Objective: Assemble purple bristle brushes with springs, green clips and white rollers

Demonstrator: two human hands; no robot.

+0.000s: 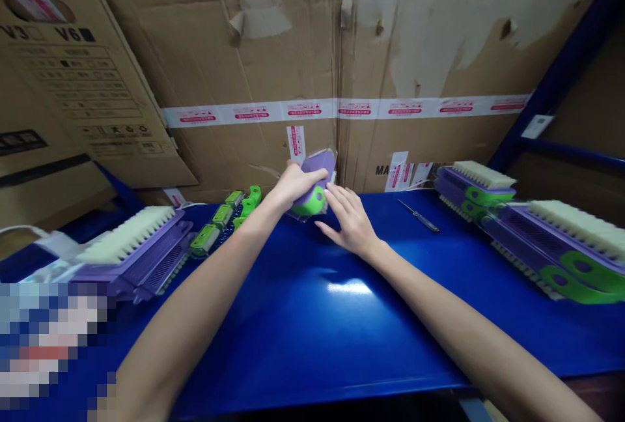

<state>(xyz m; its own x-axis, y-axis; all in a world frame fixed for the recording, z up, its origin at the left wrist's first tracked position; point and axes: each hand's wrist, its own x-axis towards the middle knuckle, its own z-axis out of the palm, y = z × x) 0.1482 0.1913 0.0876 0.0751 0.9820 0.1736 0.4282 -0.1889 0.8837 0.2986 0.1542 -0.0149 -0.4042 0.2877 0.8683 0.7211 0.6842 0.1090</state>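
Note:
At the back of the blue table, my left hand [295,186] is closed around a purple brush [316,163] with a green end that has a hole in it. A clear plastic cover seems to surround this brush, which is held tilted up off the surface. My right hand [352,223] is beside its lower right edge, fingers stretched out and their tips at the brush, thumb apart. Most of the bristles are hidden from me.
Purple brushes with cream bristles [131,233] lie at left, near a white cable. Several green pieces [223,215] stand beside them. More purple-green brushes [551,239] are stacked at right. A screwdriver [424,219] lies right of centre. Taped cardboard [244,70] walls the back.

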